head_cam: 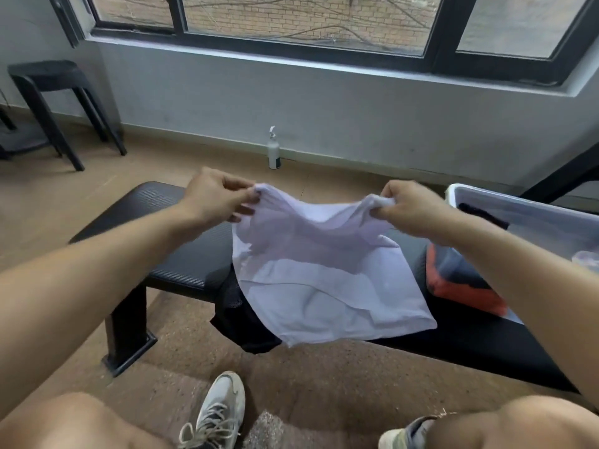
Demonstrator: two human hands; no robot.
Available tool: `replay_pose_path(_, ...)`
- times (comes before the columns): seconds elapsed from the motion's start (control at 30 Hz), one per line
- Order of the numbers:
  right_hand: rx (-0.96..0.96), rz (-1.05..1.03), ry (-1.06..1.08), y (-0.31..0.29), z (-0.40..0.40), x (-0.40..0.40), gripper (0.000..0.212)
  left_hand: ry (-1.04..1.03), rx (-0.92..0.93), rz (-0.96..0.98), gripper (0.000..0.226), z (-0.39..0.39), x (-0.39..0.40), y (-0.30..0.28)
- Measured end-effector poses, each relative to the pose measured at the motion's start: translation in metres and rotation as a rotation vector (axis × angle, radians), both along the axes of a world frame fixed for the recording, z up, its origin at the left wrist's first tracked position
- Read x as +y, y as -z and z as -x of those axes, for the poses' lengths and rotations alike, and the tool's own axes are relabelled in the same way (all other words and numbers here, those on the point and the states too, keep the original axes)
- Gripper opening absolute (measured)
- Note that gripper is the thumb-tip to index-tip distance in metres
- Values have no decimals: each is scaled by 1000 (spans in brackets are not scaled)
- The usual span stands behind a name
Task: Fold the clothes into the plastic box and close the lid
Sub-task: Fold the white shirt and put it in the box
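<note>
The white garment (327, 273) hangs spread above the black bench (181, 251), its top edge running left to right and its lower part draping toward the person. The left hand (217, 194) pinches one upper corner, and the right hand (410, 207) bunches the other in curled fingers. A dark garment (240, 319) lies beneath, red-and-grey clothes (460, 283) alongside, and the plastic box (531, 218) sits at the right.

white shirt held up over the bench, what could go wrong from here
1. The white shirt hangs from both hands, left hand and right hand, each with a small pinch grip at a top corner; a slip could drop it toward the floor.
2. Its lower hem drapes over the black garment, already hanging off the bench edge, and may drag it off.
</note>
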State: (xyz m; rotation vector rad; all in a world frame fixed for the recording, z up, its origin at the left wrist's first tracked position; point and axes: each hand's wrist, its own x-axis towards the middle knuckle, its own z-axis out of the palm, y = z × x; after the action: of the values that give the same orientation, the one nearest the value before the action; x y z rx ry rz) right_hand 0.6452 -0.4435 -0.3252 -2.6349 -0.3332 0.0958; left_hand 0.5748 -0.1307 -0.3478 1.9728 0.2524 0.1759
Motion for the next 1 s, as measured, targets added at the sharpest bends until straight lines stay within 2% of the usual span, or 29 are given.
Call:
replay_pose_path(0.13,167,548,-215,8,34,-6,32,100,60,-112,16,49,-11,17)
replay_pose_path(0.2,191,651,-272,8,47,-10,28,114,93,-103,18,64,-12,23)
replay_pose_path(0.37,151,928,-372,15,59,-28,3,224,219,-85,17,80,-13,34)
replay_pose_path(0.47,168,1062,-408,24,71,-32,23,337,343,-121,11,85,-20,45)
replay_pose_path(0.63,268,1152,-469,34,90,-25,33,586,572,-306,7,83,-33,52)
replay_pose_path(0.73,300,1059,-426,27,81,-17,29,654,742,-462,19,73,-30,33)
replay_pose_path(0.8,221,853,-323,26,63,-11,29,517,736,-534,44,60,-28,23)
replay_pose_path(0.87,134,686,-225,34,45,-7,23,211,548,-639,54,41,-19,26)
replay_pose_path(0.93,163,635,-132,53,33,-4,29,-57,358,-733,51,27,-9,41)
replay_pose_path(1.0,249,650,-36,73,24,-4,43,-113,372,-700,70,19,-1,62)
